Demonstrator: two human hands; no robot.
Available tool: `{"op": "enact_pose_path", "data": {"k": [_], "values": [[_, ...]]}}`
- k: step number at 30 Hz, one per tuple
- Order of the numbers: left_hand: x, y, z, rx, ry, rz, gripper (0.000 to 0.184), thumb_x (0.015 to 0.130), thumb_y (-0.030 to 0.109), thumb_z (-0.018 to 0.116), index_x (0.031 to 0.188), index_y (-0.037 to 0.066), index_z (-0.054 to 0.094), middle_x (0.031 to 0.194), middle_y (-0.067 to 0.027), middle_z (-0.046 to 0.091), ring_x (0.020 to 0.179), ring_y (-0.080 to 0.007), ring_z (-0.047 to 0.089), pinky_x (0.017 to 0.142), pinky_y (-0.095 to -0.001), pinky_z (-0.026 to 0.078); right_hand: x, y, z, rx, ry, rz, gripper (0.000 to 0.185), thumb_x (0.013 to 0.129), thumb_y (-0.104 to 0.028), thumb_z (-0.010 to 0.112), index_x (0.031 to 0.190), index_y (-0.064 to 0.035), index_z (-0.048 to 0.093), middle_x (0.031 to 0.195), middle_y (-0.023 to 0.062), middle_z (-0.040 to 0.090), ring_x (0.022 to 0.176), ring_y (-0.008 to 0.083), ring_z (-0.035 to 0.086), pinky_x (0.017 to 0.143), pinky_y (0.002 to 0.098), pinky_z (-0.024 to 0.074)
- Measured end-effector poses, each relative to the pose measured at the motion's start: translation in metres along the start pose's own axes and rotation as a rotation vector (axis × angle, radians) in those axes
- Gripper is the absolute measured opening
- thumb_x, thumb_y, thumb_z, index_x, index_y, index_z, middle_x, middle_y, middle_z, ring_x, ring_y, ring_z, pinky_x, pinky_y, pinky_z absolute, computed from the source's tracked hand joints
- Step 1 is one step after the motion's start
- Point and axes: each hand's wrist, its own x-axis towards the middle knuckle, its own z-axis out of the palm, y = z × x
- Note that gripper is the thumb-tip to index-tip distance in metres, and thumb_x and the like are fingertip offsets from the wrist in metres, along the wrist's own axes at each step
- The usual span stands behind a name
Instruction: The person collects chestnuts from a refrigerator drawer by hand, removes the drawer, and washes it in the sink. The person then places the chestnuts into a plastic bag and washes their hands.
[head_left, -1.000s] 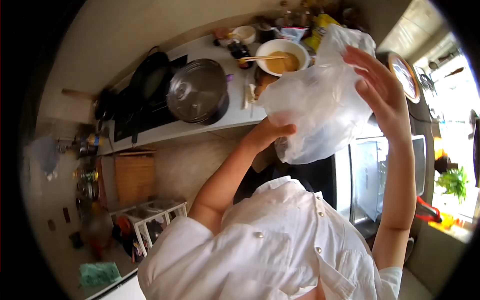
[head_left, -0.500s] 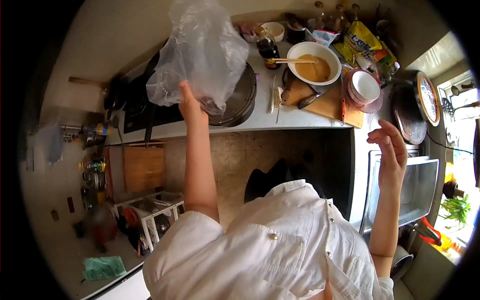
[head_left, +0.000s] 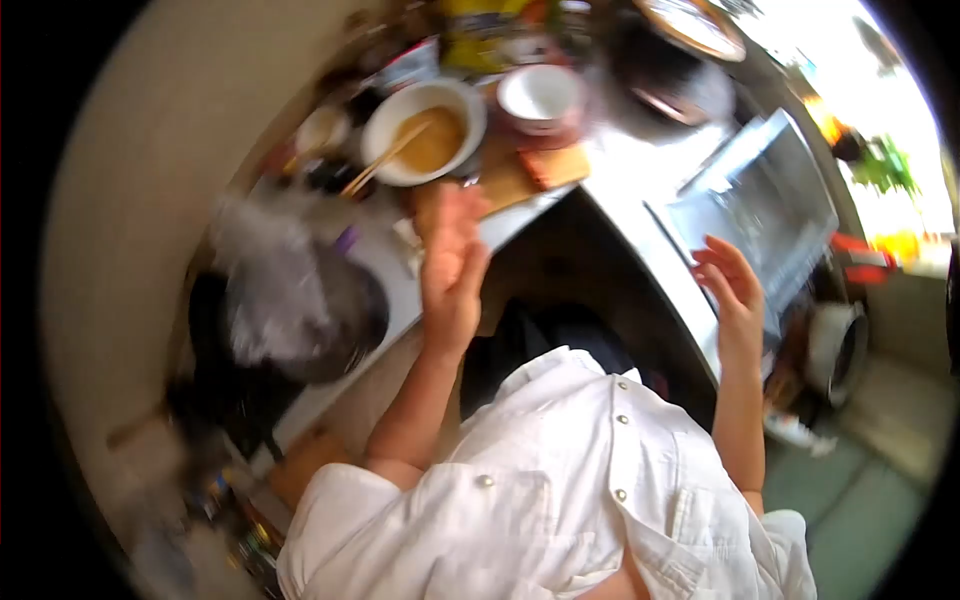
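My left hand (head_left: 455, 270) is raised over the counter's front edge with its fingers stretched out and nothing in it. A crumpled clear plastic bag (head_left: 270, 285) lies apart from it, on top of the dark round pan (head_left: 352, 315) at the left. My right hand (head_left: 732, 285) hovers with fingers spread and slightly bent, holding nothing, near the clear-sided sink or bin (head_left: 750, 210) at the right. Beyond my left hand stands a white bowl (head_left: 375, 140) of yellowish-brown liquid, with chopsticks (head_left: 385, 160) resting in it. The view is smeared by motion.
A wooden cutting board (head_left: 565, 165) lies under the bowls, with stacked bowls (head_left: 540, 97) at its right. A yellow packet (head_left: 485, 30) stands at the back. A dark lidded pot (head_left: 670, 75) is in the corner. Green leaves (head_left: 890, 165) show by the window.
My left hand has let go of the plastic bag, which now rests on the pan, and has moved right. The view has turned toward the right. My right hand stays empty.
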Motion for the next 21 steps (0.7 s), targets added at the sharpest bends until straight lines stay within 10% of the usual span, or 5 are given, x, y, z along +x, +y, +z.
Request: {"op": "enact_pose_path", "data": {"k": [5, 8, 11, 17, 21], "values": [[0.039, -0.029, 0.169, 0.094, -0.896, -0.125, 0.053, 0.093, 0.015, 0.053, 0.139, -0.001, 0.033, 0.134, -0.011, 0.047, 0.121, -0.0183, 0.047, 0.102, -0.03, 0.034, -0.03, 0.016, -0.056, 0.034, 0.249, 0.06, 0.035, 0.086, -0.009, 0.06, 0.12, -0.0021, 0.055, 0.105, 0.0075, 0.061, 0.093, 0.0126, 0.059, 0.082, 0.0248, 0.0465], [0.062, -0.066, 0.262, -0.159, -1.114, -0.62, 0.053, 0.098, 0.033, 0.042, 0.139, 0.002, 0.033, 0.137, -0.0102, 0.044, 0.126, -0.0196, 0.043, 0.101, -0.034, 0.036, -0.031, 0.025, -0.096, 0.096, 0.393, 0.042, 0.034, 0.086, -0.009, 0.06, 0.12, -0.0019, 0.055, 0.106, 0.0075, 0.061, 0.094, 0.0126, 0.059, 0.081, 0.0248, 0.0464], [0.079, -0.116, 0.345, -0.651, -1.12, -1.244, 0.062, 0.097, 0.047, 0.032, 0.139, 0.0, 0.031, 0.141, -0.0155, 0.038, 0.129, -0.026, 0.039, 0.102, -0.038, 0.037, -0.014, 0.032, -0.158, 0.146, 0.478, 0.054, 0.035, 0.086, -0.009, 0.061, 0.119, -0.0014, 0.055, 0.107, 0.007, 0.06, 0.094, 0.0132, 0.058, 0.083, 0.0245, 0.0457], [0.081, -0.199, 0.412, -0.148, -0.889, -1.273, 0.067, 0.097, 0.052, 0.022, 0.14, 0.002, 0.029, 0.142, -0.0134, 0.038, 0.128, -0.0246, 0.04, 0.101, -0.0398, 0.036, 0.113, 0.118, -0.223, 0.116, 0.548, 0.408, 0.058, 0.076, -0.022, 0.067, 0.127, -0.0008, 0.05, 0.121, 0.0154, 0.055, 0.116, 0.0249, 0.05, 0.095, 0.0341, 0.0405], [0.084, -0.248, 0.447, 0.21, -0.553, -1.128, 0.039, 0.096, 0.038, 0.042, 0.121, 0.012, 0.056, 0.121, -0.003, 0.058, 0.106, -0.0164, 0.055, 0.09, -0.0366, 0.04, 0.214, 0.172, -0.255, -0.167, 0.667, 0.546, 0.06, 0.072, -0.013, 0.057, 0.13, -0.001, 0.046, 0.134, 0.022, 0.043, 0.126, 0.0354, 0.041, 0.102, 0.0379, 0.0365]]}}
